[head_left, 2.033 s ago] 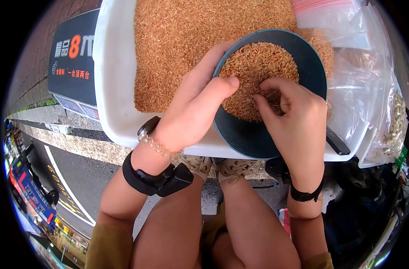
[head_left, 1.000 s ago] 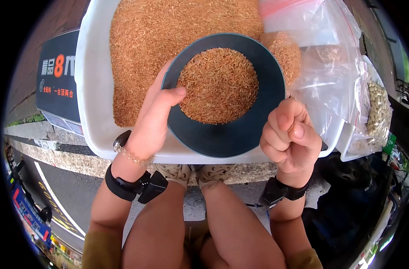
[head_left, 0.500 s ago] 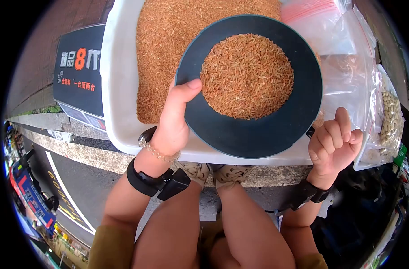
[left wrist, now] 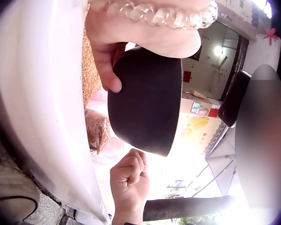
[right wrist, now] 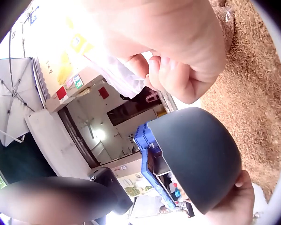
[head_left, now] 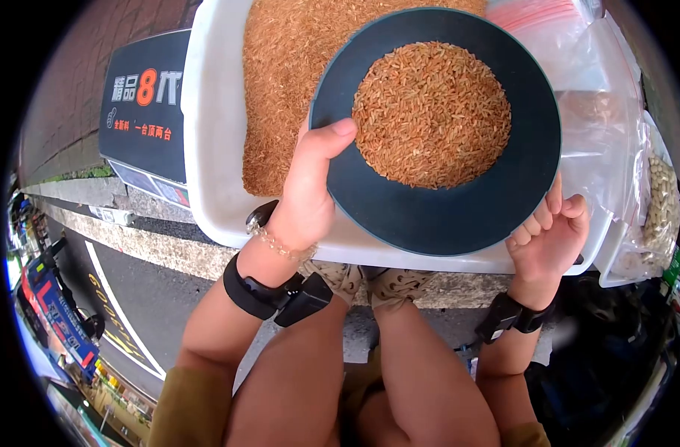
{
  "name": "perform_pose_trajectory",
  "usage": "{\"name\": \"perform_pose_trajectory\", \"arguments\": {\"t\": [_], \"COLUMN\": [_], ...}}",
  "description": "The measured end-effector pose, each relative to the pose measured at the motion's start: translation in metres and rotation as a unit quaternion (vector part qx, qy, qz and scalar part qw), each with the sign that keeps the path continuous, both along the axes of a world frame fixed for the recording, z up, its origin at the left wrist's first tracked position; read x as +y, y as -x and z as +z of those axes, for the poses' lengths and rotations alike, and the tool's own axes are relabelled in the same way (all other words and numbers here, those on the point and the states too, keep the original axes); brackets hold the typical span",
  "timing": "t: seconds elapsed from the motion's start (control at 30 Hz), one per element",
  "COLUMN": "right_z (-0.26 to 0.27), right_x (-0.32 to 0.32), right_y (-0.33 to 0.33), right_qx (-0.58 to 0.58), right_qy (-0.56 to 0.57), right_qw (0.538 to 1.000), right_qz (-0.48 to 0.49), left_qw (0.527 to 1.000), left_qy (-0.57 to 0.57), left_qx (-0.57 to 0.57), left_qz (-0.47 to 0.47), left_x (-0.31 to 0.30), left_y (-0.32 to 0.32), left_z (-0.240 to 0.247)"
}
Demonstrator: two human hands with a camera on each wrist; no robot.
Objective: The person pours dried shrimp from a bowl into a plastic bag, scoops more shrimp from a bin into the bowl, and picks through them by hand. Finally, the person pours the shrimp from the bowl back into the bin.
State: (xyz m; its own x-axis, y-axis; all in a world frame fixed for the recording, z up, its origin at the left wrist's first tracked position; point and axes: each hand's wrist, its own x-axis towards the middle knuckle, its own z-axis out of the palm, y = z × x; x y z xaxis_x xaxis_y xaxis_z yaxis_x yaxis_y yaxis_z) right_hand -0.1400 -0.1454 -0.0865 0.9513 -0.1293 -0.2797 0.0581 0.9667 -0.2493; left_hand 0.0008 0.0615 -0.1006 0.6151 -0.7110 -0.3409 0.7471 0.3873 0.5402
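Observation:
My left hand (head_left: 304, 182) grips a dark blue-grey bowl (head_left: 429, 227) by its left side, thumb over the rim and fingers underneath. A round heap of reddish-brown rice (head_left: 433, 115) fills the bowl's middle. The left wrist view shows the smooth outside of the bowl (left wrist: 145, 101), raised above the white tub. Beside the bowl's lower right rim is my right hand (head_left: 552, 238), palm turned up and fingers curled. In the right wrist view, those curled fingers (right wrist: 178, 77) are just off the bowl's wall, with nothing visible in them.
Below the bowl stands a white tub (head_left: 213, 164) with a large bed of the same rice (head_left: 277, 112). Clear plastic bags (head_left: 601, 141) lie at its right, with a bag of pale beans (head_left: 662, 197) beyond. A black printed box (head_left: 146, 108) sits on the left.
My right hand has left the rice inside the bowl, swung out to the right, and come back close to the rim. The bowl has risen and appears larger, still in my left hand.

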Motion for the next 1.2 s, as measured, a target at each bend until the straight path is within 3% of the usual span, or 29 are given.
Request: {"name": "perform_pose_trajectory", "arguments": {"t": [0.2,0.27,0.6,0.67,0.73,0.8,0.93,1.03,1.2], "right_z": [0.001,0.001,-0.002,-0.001,-0.006,-0.007,-0.01,-0.005,-0.007], "right_x": [0.007,0.009,0.016,0.017,0.017,0.02,0.019,0.022,0.024], "right_y": [-0.001,-0.002,-0.005,-0.005,-0.003,-0.005,-0.005,-0.006,-0.011], "right_qx": [0.06,0.086,0.173,0.216,0.203,0.229,0.186,0.209,0.243], "right_qy": [0.037,0.046,0.056,0.072,0.086,0.096,0.13,0.159,0.187], "right_qw": [0.997,0.995,0.982,0.971,0.973,0.964,0.971,0.959,0.939], "right_qz": [-0.026,-0.038,-0.055,-0.073,-0.069,-0.094,-0.073,-0.11,-0.155], "left_qw": [0.997,0.987,0.99,0.996,0.998,0.998,0.999,0.995,0.991], "left_qy": [-0.043,-0.078,-0.086,-0.077,-0.057,0.05,0.005,-0.088,-0.106], "left_qx": [-0.068,-0.14,-0.112,-0.047,-0.024,0.018,0.008,-0.044,-0.076], "left_qz": [0.005,0.024,0.019,0.005,0.006,0.02,0.043,0.032,-0.006], "left_x": [-0.006,-0.007,-0.005,-0.003,-0.001,0.0,0.0,-0.003,-0.008], "left_y": [0.0,0.001,0.001,0.002,0.001,0.001,0.003,0.005,0.003], "left_z": [0.005,0.005,0.005,0.007,0.002,0.001,0.002,0.007,0.012]}}
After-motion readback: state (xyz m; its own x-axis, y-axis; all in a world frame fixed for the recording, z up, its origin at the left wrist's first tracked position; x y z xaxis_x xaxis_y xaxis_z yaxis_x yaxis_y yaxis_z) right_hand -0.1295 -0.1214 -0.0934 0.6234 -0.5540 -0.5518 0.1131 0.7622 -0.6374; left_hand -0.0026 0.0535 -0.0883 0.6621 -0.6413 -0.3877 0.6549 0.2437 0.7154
